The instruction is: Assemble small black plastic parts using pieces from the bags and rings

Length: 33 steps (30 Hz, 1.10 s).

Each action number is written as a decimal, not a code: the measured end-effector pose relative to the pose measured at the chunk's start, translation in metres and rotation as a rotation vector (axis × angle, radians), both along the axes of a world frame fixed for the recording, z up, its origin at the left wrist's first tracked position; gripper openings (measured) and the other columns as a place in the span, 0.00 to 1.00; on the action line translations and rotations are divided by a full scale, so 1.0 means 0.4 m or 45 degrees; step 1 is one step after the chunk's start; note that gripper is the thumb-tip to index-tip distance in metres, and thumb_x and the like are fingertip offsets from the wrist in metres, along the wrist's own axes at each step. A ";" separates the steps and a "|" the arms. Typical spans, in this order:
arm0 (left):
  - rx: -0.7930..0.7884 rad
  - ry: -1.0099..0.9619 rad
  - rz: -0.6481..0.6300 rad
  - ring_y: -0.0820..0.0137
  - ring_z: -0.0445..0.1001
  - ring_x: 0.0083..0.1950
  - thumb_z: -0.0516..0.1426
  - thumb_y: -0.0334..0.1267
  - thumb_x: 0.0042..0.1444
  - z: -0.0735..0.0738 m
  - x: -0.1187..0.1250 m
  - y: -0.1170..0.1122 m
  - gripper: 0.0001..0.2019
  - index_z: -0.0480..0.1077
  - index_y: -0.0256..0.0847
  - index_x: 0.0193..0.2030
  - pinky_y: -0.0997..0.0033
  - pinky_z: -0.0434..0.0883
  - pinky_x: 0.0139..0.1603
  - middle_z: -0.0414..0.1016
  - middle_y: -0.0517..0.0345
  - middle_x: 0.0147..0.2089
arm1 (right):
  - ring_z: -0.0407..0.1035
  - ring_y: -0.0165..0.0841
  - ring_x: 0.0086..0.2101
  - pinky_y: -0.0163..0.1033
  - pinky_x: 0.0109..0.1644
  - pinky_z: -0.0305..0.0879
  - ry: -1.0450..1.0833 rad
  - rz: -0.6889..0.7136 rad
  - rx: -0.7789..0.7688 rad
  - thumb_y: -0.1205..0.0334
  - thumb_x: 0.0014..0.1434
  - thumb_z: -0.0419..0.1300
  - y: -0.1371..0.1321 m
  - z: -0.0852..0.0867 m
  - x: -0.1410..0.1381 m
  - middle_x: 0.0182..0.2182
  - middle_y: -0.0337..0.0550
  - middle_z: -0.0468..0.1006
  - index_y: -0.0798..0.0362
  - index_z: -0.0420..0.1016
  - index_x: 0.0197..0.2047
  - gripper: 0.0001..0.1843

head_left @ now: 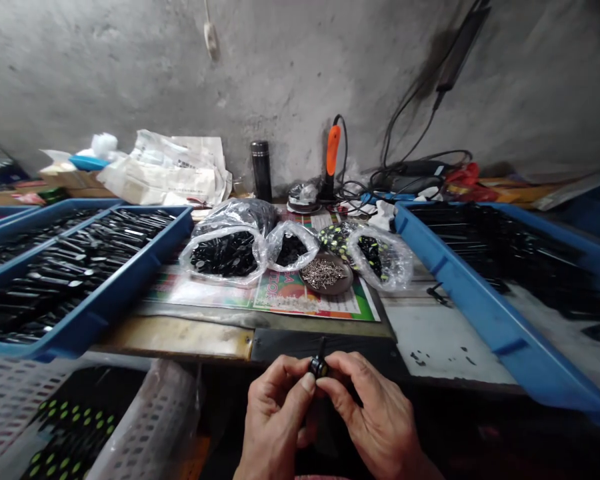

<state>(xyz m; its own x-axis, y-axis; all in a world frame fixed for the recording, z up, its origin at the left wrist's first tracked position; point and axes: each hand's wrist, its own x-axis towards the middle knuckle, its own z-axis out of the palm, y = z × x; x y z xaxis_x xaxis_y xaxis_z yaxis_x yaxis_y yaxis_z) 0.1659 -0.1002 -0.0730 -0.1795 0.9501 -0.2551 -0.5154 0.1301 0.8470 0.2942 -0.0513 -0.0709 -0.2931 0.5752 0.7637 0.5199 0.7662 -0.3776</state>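
Observation:
Low in the head view, my left hand (275, 420) and my right hand (375, 413) meet close together. Their fingertips pinch a small black plastic part (319, 366) with a thin dark stem pointing up. My fingers hide most of the part, and I cannot tell exactly what it is. Both hands are over the front edge of the workbench (180, 337), near a black mat (320, 343).
Blue trays (90, 287) of black parts stand left and right. Ahead lie clear plastic bags (225, 257) of black pieces and a round dish of screws (325, 275). A white plastic basket (150, 427) sits at lower left. Cables and an orange-handled tool (333, 150) stand against the concrete wall.

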 end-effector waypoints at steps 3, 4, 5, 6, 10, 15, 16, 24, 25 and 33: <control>-0.022 0.002 0.003 0.83 0.57 0.17 0.71 0.51 0.45 -0.001 -0.003 0.001 0.19 0.74 0.38 0.33 0.85 0.54 0.15 0.64 0.68 0.21 | 0.76 0.27 0.24 0.28 0.28 0.70 0.030 0.026 -0.037 0.52 0.74 0.50 0.001 -0.003 -0.002 0.26 0.35 0.77 0.51 0.70 0.41 0.14; -0.025 0.000 0.005 0.83 0.57 0.17 0.71 0.51 0.46 -0.002 -0.004 0.001 0.20 0.74 0.38 0.34 0.85 0.54 0.15 0.63 0.68 0.20 | 0.75 0.27 0.24 0.28 0.29 0.70 0.035 0.035 -0.053 0.52 0.74 0.50 0.002 -0.005 -0.003 0.26 0.35 0.77 0.51 0.70 0.41 0.14; -0.025 -0.005 0.004 0.83 0.56 0.17 0.71 0.51 0.46 -0.004 -0.006 0.001 0.20 0.74 0.38 0.34 0.85 0.54 0.15 0.63 0.69 0.20 | 0.75 0.27 0.24 0.28 0.29 0.70 0.037 0.040 -0.066 0.52 0.74 0.50 0.002 -0.006 -0.004 0.26 0.35 0.77 0.51 0.69 0.41 0.14; -0.023 -0.010 0.003 0.83 0.55 0.17 0.71 0.51 0.46 -0.005 -0.007 0.001 0.20 0.74 0.38 0.34 0.85 0.54 0.16 0.62 0.69 0.19 | 0.75 0.27 0.23 0.28 0.29 0.69 0.034 0.044 -0.079 0.52 0.73 0.51 0.003 -0.007 -0.006 0.26 0.35 0.76 0.51 0.69 0.41 0.14; -0.011 -0.017 0.000 0.83 0.55 0.17 0.71 0.51 0.46 -0.011 -0.010 0.001 0.20 0.73 0.38 0.34 0.85 0.54 0.15 0.62 0.69 0.19 | 0.72 0.27 0.22 0.30 0.26 0.66 -0.004 0.029 -0.063 0.51 0.74 0.50 0.008 -0.010 -0.011 0.24 0.35 0.74 0.52 0.69 0.39 0.16; -0.001 -0.007 0.002 0.83 0.55 0.16 0.70 0.51 0.47 -0.012 -0.011 -0.003 0.19 0.74 0.38 0.34 0.85 0.53 0.15 0.61 0.70 0.18 | 0.72 0.27 0.21 0.30 0.27 0.66 -0.032 -0.016 0.041 0.53 0.74 0.49 0.008 -0.015 -0.017 0.24 0.36 0.74 0.53 0.68 0.39 0.15; 0.001 -0.010 -0.005 0.83 0.55 0.17 0.70 0.51 0.47 -0.012 -0.011 -0.004 0.19 0.74 0.38 0.34 0.85 0.53 0.16 0.61 0.69 0.18 | 0.72 0.27 0.22 0.30 0.27 0.66 -0.012 -0.035 0.036 0.52 0.74 0.50 0.007 -0.017 -0.018 0.24 0.36 0.74 0.52 0.67 0.41 0.14; 0.013 0.000 -0.013 0.84 0.55 0.16 0.70 0.51 0.48 -0.010 -0.016 -0.006 0.18 0.75 0.38 0.34 0.85 0.54 0.16 0.61 0.69 0.19 | 0.75 0.26 0.24 0.27 0.30 0.69 0.015 -0.080 0.043 0.54 0.75 0.47 -0.008 -0.019 -0.033 0.26 0.35 0.76 0.50 0.65 0.43 0.12; 0.004 0.002 -0.002 0.84 0.55 0.17 0.70 0.51 0.47 -0.010 -0.016 -0.005 0.19 0.76 0.38 0.34 0.85 0.55 0.16 0.61 0.69 0.20 | 0.76 0.26 0.24 0.27 0.30 0.69 0.008 -0.093 0.058 0.54 0.76 0.46 -0.009 -0.017 -0.035 0.26 0.35 0.77 0.50 0.66 0.43 0.13; 0.034 0.018 -0.001 0.84 0.55 0.16 0.69 0.53 0.48 -0.012 -0.017 -0.002 0.20 0.77 0.37 0.35 0.85 0.56 0.16 0.62 0.68 0.20 | 0.77 0.24 0.28 0.24 0.33 0.72 -0.037 -0.014 -0.005 0.53 0.75 0.46 -0.009 -0.010 -0.022 0.29 0.35 0.79 0.51 0.67 0.46 0.14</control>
